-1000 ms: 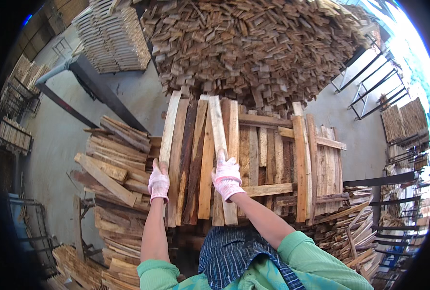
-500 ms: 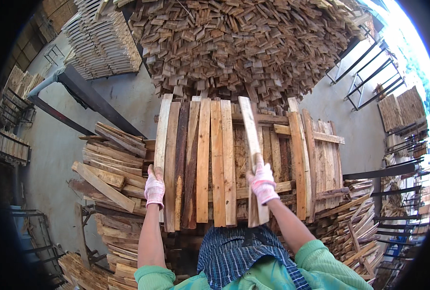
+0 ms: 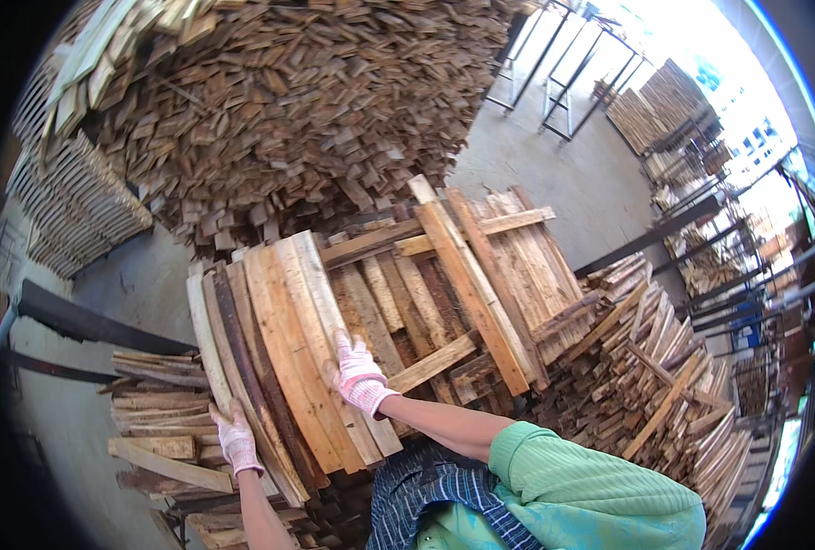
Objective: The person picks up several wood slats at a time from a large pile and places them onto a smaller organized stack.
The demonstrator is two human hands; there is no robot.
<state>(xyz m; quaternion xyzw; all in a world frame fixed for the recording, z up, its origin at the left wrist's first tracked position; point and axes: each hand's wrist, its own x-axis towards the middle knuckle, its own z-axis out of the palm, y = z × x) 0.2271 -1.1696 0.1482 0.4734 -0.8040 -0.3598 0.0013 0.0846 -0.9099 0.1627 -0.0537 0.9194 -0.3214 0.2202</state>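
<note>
A row of long wooden slats (image 3: 275,353) lies side by side across the left half of the stack before me. My left hand (image 3: 235,440), in a pink and white glove, rests against the row's outer left edge, fingers apart. At the row's right edge, my right hand (image 3: 359,376), gloved the same way, presses on the last pale slat (image 3: 314,298) with fingers spread. To its right, several spaced slats show beneath in a lower layer (image 3: 407,298). Farther right, a brown slat (image 3: 472,298) lies lengthwise over crosspieces.
A huge pile of short wood pieces (image 3: 307,110) rises beyond the stack. Loose slats (image 3: 165,408) lie at the left, and another heap (image 3: 664,367) spreads at the right. Dark metal beams (image 3: 87,316) jut in from the left. Metal frames (image 3: 572,82) stand on the far floor.
My right hand has brought its slat left against the row, and its fingers have spread. The row's slats now sit closer together. The whole view has turned toward the right.
</note>
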